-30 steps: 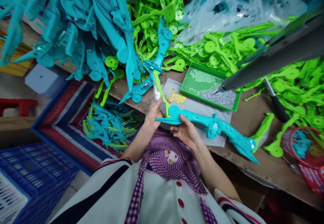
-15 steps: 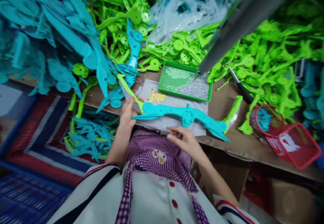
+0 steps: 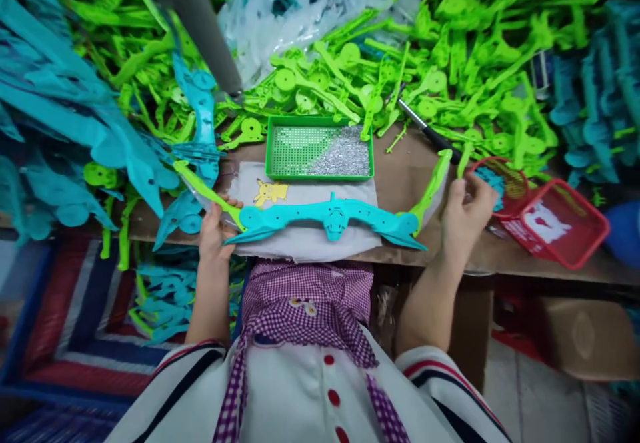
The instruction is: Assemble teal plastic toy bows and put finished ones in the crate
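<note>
1. Left hand [image 3: 213, 233] grips the left tip of the teal bow frame [image 3: 325, 218], where a green limb [image 3: 205, 193] joins.
2. Frame lies flat across the white cloth [image 3: 305, 243] at the tabletop [image 3: 400, 179] front edge.
3. Right hand [image 3: 465, 213] is curled at the red basket [image 3: 500, 179], beside another green limb [image 3: 430, 189]; what it grasps is unclear.
4. Green screw tray [image 3: 320, 148] sits just behind the cloth.

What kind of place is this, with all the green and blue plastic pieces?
Probably a small toy-assembly workshop. Heaps of identical green plastic parts cover the workbench, a green tray of small screws sits ready, and the left hand holds a teal toy bow.
</note>
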{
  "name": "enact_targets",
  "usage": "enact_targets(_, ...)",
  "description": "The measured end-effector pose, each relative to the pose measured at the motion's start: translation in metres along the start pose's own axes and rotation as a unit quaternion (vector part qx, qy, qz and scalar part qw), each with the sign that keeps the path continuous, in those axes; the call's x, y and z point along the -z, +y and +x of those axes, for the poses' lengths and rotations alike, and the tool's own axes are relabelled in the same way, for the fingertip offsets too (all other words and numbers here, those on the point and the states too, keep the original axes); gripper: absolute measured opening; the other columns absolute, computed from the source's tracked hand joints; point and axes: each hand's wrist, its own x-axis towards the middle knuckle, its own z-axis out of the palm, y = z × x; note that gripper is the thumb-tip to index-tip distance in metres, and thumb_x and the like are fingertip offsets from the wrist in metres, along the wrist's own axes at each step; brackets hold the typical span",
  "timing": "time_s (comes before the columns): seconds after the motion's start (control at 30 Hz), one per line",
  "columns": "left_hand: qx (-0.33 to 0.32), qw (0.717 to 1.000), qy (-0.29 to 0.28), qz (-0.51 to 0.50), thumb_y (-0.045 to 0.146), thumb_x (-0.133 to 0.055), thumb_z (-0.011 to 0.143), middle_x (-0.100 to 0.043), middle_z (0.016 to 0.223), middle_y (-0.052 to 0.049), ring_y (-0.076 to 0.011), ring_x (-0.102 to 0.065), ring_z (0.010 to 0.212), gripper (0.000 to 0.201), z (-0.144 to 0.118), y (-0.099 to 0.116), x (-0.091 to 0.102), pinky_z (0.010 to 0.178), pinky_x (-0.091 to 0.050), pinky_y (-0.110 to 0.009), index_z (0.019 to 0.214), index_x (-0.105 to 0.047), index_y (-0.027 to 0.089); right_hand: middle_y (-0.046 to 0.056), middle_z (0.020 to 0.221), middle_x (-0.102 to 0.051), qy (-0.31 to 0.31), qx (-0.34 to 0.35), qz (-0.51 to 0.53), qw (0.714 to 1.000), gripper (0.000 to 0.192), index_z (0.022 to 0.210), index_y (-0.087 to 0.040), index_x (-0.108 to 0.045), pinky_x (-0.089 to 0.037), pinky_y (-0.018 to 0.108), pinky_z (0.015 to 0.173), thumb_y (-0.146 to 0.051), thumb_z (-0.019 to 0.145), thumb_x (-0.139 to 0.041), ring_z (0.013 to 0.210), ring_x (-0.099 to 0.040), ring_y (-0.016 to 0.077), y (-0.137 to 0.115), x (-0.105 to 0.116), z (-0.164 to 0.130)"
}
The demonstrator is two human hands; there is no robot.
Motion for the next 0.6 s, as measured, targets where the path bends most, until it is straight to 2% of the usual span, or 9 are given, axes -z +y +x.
enact_targets(0.07, -0.004, 1.000, 0.004, -0.002, 0.051, -0.082, 0.075, -0.073, 0.083, 0.001, -0.0206, -0.070, 0.099, 0.032, 0.000, 0.000, -0.001, 0.089, -0.057, -0.030, 0.089, -0.070, 0.025, 0.014, 0.121, -0.064, -0.055, -0.007, -0.023, 0.998, 0.040, 0.121, -0.018, -0.064, -0.043, 0.042, 0.103, -0.042, 0.090, -0.056, 0.112, -0.060, 0.0223, 0.020, 0.003, 0.015)
enact_targets(0.17, -0.004, 1.000, 0.001, -0.002, 0.050, -0.080, 0.077, -0.072, 0.081, 0.002, -0.0180, -0.070, 0.094, 0.031, -0.002, 0.001, -0.002, 0.087, -0.056, -0.028, 0.090, -0.069, 0.024, 0.014, 0.116, -0.067, -0.118, -0.037, 0.009, 0.992, 0.039, 0.120, -0.018, -0.062, -0.044, 0.039, 0.094, -0.044, 0.092, -0.055, 0.102, -0.061, 0.0205, 0.030, -0.006, 0.034)
enact_targets(0.23, -0.007, 1.000, -0.013, 0.004, 0.050, -0.076, 0.081, -0.072, 0.082, 0.004, -0.0171, -0.069, 0.095, 0.027, -0.004, 0.002, -0.002, 0.089, -0.055, -0.027, 0.091, -0.069, 0.026, 0.010, 0.103, -0.068, -0.144, -0.055, 0.041, 0.987, 0.034, 0.109, -0.017, -0.064, -0.044, 0.036, 0.085, -0.043, 0.087, -0.062, 0.089, -0.060, 0.0186, 0.028, -0.015, 0.044)
enact_targets(0.3, -0.012, 0.999, -0.028, 0.015, 0.049, -0.070, 0.087, -0.072, 0.084, 0.005, -0.0167, -0.068, 0.100, 0.022, -0.005, 0.003, 0.000, 0.092, -0.054, -0.028, 0.091, -0.069, 0.028, 0.004, 0.080, -0.063, -0.158, -0.107, 0.076, 0.979, 0.024, 0.089, -0.017, -0.064, -0.042, 0.033, 0.074, -0.039, 0.080, -0.071, 0.072, -0.054, 0.0158, 0.023, -0.022, 0.052)
enact_targets(0.37, -0.025, 0.999, -0.030, 0.027, 0.049, -0.065, 0.090, -0.072, 0.086, 0.005, -0.0171, -0.067, 0.108, 0.020, -0.005, 0.003, 0.002, 0.096, -0.052, -0.030, 0.090, -0.068, 0.029, -0.004, 0.061, -0.048, -0.134, -0.198, 0.134, 0.962, 0.017, 0.073, -0.020, -0.057, -0.038, 0.032, 0.064, -0.031, 0.077, -0.070, 0.059, -0.042, 0.0123, 0.018, -0.023, 0.057)
enact_targets(0.43, -0.033, 0.998, -0.026, 0.043, 0.052, -0.064, 0.088, -0.074, 0.089, 0.004, -0.0197, -0.062, 0.120, 0.023, -0.002, 0.002, 0.002, 0.102, -0.048, -0.033, 0.088, -0.067, 0.029, -0.006, 0.057, -0.039, -0.076, -0.281, 0.216, 0.932, 0.016, 0.067, -0.022, -0.050, -0.036, 0.031, 0.060, -0.026, 0.079, -0.060, 0.053, -0.035, 0.0107, 0.015, -0.020, 0.060)
enact_targets(0.5, -0.035, 0.996, -0.029, 0.072, 0.055, -0.066, 0.084, -0.074, 0.091, 0.004, -0.0242, -0.051, 0.135, 0.026, 0.000, 0.003, -0.003, 0.107, -0.043, -0.038, 0.086, -0.066, 0.028, -0.006, 0.057, -0.039, -0.018, -0.315, 0.283, 0.906, 0.015, 0.068, -0.023, -0.048, -0.038, 0.030, 0.059, -0.027, 0.081, -0.052, 0.050, -0.036, 0.0108, 0.012, -0.012, 0.060)
enact_targets(0.6, -0.011, 0.993, -0.053, 0.107, 0.058, -0.060, 0.085, -0.074, 0.091, 0.003, -0.0284, -0.033, 0.149, 0.033, -0.010, 0.010, -0.021, 0.107, -0.037, -0.042, 0.087, -0.063, 0.025, -0.006, 0.056, -0.040, -0.004, -0.330, 0.316, 0.890, 0.018, 0.067, -0.024, -0.048, -0.042, 0.030, 0.059, -0.032, 0.082, -0.049, 0.049, -0.040, 0.0115, 0.010, 0.000, 0.058)
